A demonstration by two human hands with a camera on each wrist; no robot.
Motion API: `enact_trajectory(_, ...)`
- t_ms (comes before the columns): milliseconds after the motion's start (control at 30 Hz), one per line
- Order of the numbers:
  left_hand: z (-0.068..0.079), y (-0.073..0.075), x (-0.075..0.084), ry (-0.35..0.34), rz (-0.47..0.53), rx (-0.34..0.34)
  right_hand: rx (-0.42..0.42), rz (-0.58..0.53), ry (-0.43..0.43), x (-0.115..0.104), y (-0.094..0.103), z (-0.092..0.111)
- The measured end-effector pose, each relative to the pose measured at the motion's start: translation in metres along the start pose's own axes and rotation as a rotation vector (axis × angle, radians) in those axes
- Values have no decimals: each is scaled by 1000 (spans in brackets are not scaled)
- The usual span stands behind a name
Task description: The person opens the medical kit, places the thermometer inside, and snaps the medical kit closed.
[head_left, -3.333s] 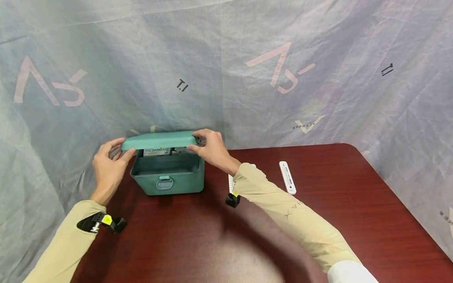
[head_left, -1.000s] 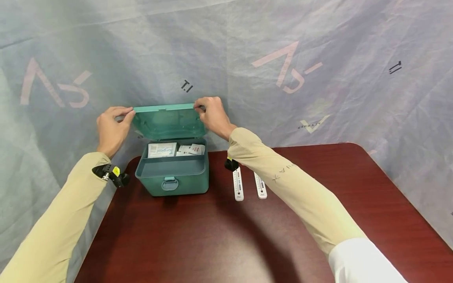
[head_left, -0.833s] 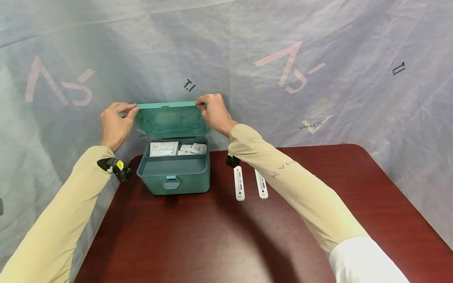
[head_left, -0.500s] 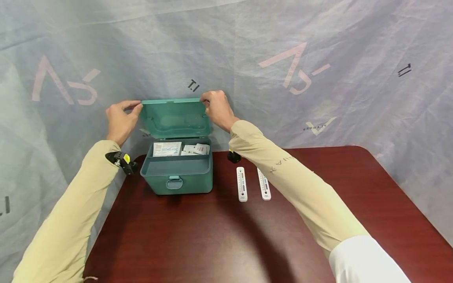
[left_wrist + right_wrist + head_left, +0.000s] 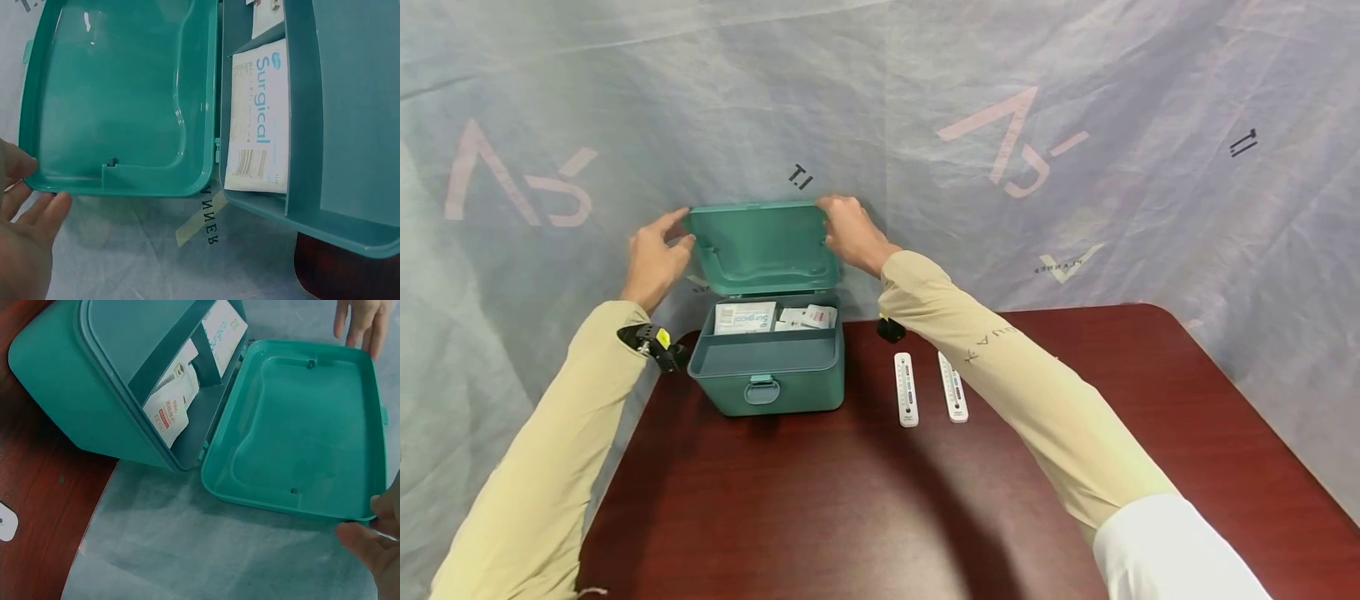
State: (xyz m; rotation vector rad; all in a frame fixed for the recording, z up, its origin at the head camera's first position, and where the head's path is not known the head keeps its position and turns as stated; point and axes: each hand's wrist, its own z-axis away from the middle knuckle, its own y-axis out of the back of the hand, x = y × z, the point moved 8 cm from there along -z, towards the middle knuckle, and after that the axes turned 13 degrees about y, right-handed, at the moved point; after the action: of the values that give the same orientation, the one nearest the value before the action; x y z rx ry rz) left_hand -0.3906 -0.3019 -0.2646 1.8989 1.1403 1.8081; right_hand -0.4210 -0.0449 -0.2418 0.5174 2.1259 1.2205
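A green plastic storage box (image 5: 801,392) stands at the table's back left with its lid (image 5: 767,242) swung up against the fabric behind. My left hand (image 5: 658,258) is at the lid's upper left corner, thumb and fingers spread apart, fingertips right at the rim. At the opposite upper corner my right hand (image 5: 853,233) pinches the lid's edge, with one fingertip inside the rim and another outside in the right wrist view. Inside the box, a white packet marked Surgical (image 5: 259,119) lies in one rear compartment. Several small white sachets (image 5: 172,406) fill the other; the front compartment is bare.
Two white thermometers (image 5: 906,390) lie on the dark red table (image 5: 820,500) right of the box, the farther one (image 5: 953,387) partly under the right forearm in this view. Grey printed fabric (image 5: 970,192) hangs behind and around the table.
The lid has swung from low over the box to fully upright, both hands rising with it. Over the last half second it tilts further back, and the left thumb and fingers spread.
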Motion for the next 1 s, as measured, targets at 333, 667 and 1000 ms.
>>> enact_trajectory(333, 2, -15, -4, -12, -28, -76, -84, 2, 0, 5, -11, 1)
enact_trajectory(667, 10, -7, -21, 50, -35, -90, -63, -36, 44, -1, -12, 7)
enact_trajectory(1000, 28, 4, -15, 21, 69, -14, -14, -95, 85, -12, -1, 14)
